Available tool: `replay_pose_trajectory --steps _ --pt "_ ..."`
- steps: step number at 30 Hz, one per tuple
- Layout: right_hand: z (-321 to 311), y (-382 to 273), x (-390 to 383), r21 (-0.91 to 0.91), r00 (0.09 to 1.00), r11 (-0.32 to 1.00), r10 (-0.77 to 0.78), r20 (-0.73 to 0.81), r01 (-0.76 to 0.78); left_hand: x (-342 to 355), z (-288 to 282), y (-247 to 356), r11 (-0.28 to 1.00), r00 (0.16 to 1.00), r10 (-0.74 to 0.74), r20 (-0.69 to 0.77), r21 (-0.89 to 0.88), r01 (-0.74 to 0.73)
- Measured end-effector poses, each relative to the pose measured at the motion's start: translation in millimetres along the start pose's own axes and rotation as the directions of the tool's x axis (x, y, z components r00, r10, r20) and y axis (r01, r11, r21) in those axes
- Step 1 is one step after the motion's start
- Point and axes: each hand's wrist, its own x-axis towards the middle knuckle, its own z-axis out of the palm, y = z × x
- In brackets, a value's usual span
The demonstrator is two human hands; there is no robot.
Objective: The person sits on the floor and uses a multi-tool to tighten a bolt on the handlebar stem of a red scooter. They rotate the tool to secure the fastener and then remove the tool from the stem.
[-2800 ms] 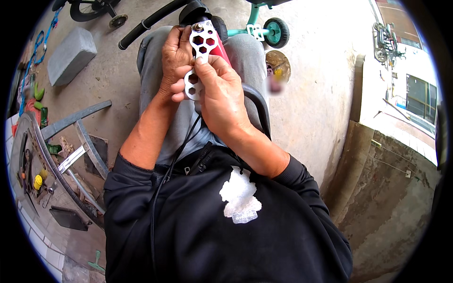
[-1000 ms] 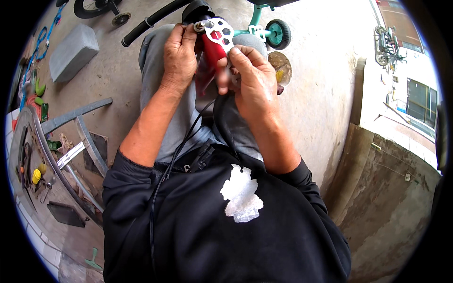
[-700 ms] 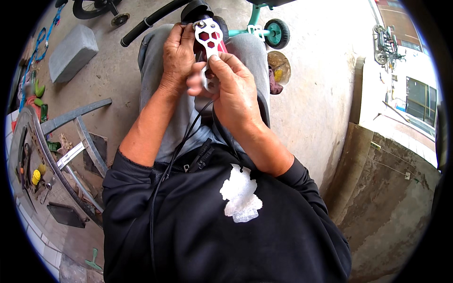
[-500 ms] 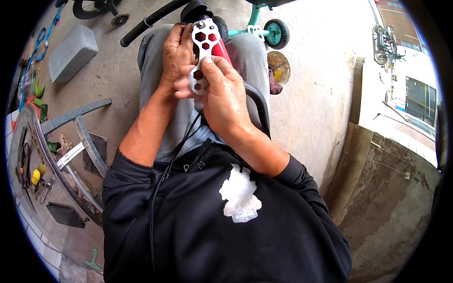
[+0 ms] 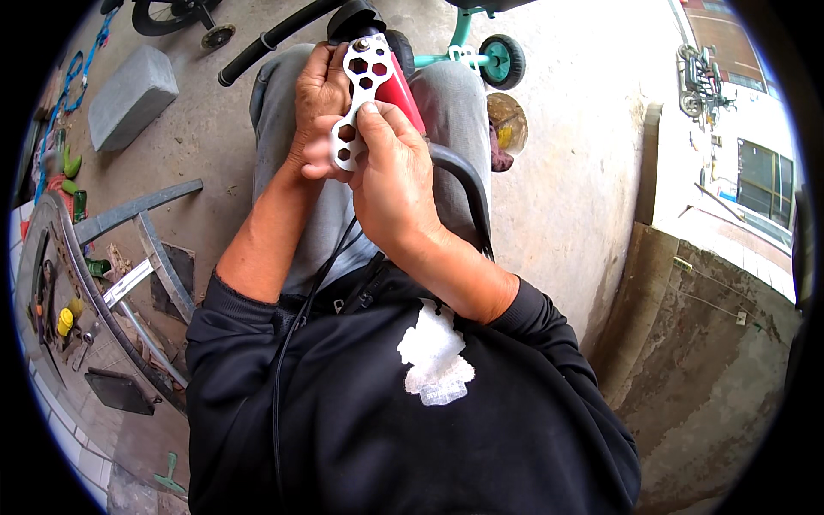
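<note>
My right hand [image 5: 390, 176] grips the lower end of a flat, silvery multi-hole hex wrench [image 5: 365, 83], thumb on top and fingers reaching under it. The wrench's upper end sits over a bolt [image 5: 362, 45] beside a black rounded part [image 5: 354, 19]. Behind the wrench is a red frame tube [image 5: 396, 99] of a small wheeled vehicle, between my knees. To the left of the wrench, my left hand [image 5: 319, 94] is closed against that assembly; what its fingers hold is hidden behind the wrench.
A black handlebar grip [image 5: 266, 43] juts out to the left. Beyond my right knee stands a teal frame with a small wheel [image 5: 503, 62]. On the left are a grey block [image 5: 133, 96], a metal frame [image 5: 142, 210] and a round table [image 5: 64, 343] with tools.
The wrench's lower end has swung left about the bolt, carried by my right hand. My left hand has stayed in nearly the same place.
</note>
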Motion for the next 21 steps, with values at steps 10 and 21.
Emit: replay_pose_trajectory --steps 10,21 --pt "-9 -9 7 -0.051 0.994 0.997 0.062 0.093 -0.057 -1 -3 3 0.985 0.999 0.008 0.042 0.17 -0.015" --pt "-38 -61 24 -0.404 0.991 0.911 0.117 0.068 -0.08 -6 3 9 0.96 0.994 0.106 -0.002 0.262 -0.102"
